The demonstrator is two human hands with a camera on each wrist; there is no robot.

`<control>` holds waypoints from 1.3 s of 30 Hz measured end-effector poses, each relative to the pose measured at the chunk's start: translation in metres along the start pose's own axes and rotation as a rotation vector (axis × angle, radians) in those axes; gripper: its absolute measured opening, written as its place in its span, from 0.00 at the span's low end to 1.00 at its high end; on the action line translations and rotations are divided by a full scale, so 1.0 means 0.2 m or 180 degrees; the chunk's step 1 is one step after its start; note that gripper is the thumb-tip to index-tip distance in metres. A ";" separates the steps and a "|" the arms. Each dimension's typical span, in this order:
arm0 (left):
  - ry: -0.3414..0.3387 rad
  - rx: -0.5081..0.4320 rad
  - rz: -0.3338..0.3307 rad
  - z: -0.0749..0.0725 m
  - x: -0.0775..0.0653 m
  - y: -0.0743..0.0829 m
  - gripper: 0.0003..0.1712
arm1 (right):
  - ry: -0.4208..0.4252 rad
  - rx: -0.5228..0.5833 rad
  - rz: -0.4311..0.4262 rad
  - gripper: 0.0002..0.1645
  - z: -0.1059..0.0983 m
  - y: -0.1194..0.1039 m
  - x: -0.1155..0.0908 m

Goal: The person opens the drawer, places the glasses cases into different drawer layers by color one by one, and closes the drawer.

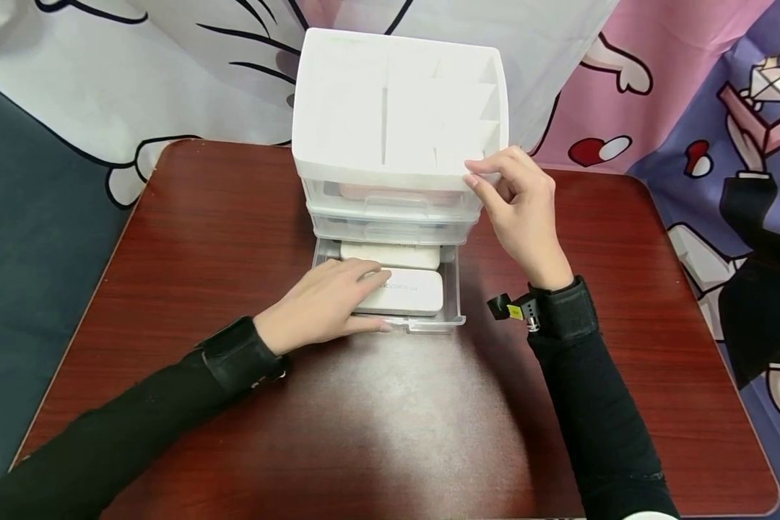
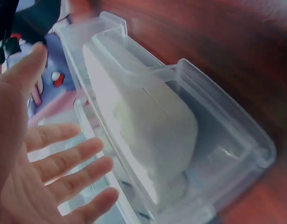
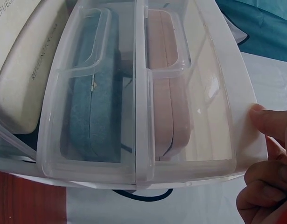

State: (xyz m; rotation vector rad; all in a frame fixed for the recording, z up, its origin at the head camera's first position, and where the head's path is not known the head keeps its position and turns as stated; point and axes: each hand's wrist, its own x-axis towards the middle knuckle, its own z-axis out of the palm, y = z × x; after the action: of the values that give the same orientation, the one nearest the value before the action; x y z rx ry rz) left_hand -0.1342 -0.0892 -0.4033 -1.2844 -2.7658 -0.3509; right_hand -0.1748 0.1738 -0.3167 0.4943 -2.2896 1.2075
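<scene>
A white storage box with clear drawers (image 1: 347,108) stands at the back of the table, its bottom drawer (image 1: 453,289) pulled out. Inside that drawer lie two cream-white cases, a front case (image 1: 419,295) and a rear case (image 1: 422,256), both with small printed lettering. My left hand (image 1: 325,300) is over the drawer's left side, fingers straight and overlapping the front case; the left wrist view shows them spread, holding nothing. With thumb and forefinger my right hand (image 1: 523,209) pinches the front right corner of the box's white top; its other fingers are curled.
Through the closed drawers show a blue case (image 3: 101,107) and a pink case (image 3: 169,107). The box's top has several divided compartments. Behind the reddish-brown table (image 1: 201,289) hangs a cartoon-print cloth (image 1: 188,72).
</scene>
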 end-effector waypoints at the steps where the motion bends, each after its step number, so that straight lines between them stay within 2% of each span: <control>1: 0.0016 -0.0035 -0.0028 0.00 -0.02 -0.01 0.42 | 0.0000 -0.0006 0.0009 0.09 0.00 0.00 0.00; 5: 0.0047 -0.0146 -0.0180 -0.01 -0.09 -0.03 0.45 | 0.0006 -0.0023 0.0028 0.09 0.00 0.00 0.00; 10: 0.0058 -0.0286 -0.0445 0.01 -0.16 -0.06 0.43 | 0.0047 0.0001 0.0011 0.09 0.00 -0.02 -0.01; 13: 0.0140 -0.0303 -0.0530 0.01 -0.18 -0.06 0.41 | 0.0073 0.0035 -0.0046 0.09 0.00 -0.05 -0.01; 18: 0.0347 -0.0324 -0.0543 0.03 -0.22 -0.07 0.28 | 0.0120 0.0065 -0.0164 0.11 0.01 -0.05 -0.02; 22: 0.0416 -0.0361 -0.0555 0.03 -0.23 -0.08 0.18 | 0.0330 0.0061 -0.0229 0.13 0.01 -0.04 -0.03; 29: 0.0489 -0.0372 -0.0600 0.06 -0.25 -0.08 0.15 | 0.0840 0.0189 -0.0008 0.17 -0.01 -0.04 -0.11; 32: 0.0528 -0.0377 -0.0603 0.06 -0.26 -0.08 0.15 | 0.0950 0.0309 0.0108 0.17 -0.02 -0.04 -0.15; 35: 0.0572 -0.0391 -0.0587 0.07 -0.27 -0.08 0.14 | 0.0890 0.0318 0.0187 0.17 -0.02 -0.02 -0.21; 39: 0.0637 -0.0481 -0.0626 0.08 -0.27 -0.08 0.15 | 0.0475 0.0084 0.0316 0.20 -0.02 0.03 -0.28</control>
State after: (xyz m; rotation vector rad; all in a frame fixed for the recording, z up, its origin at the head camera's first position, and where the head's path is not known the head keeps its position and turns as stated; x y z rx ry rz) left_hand -0.1104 -0.1365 -0.4299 -0.9440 -2.7410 -0.6740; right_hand -0.1320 0.1847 -0.3524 0.2920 -2.1959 1.2789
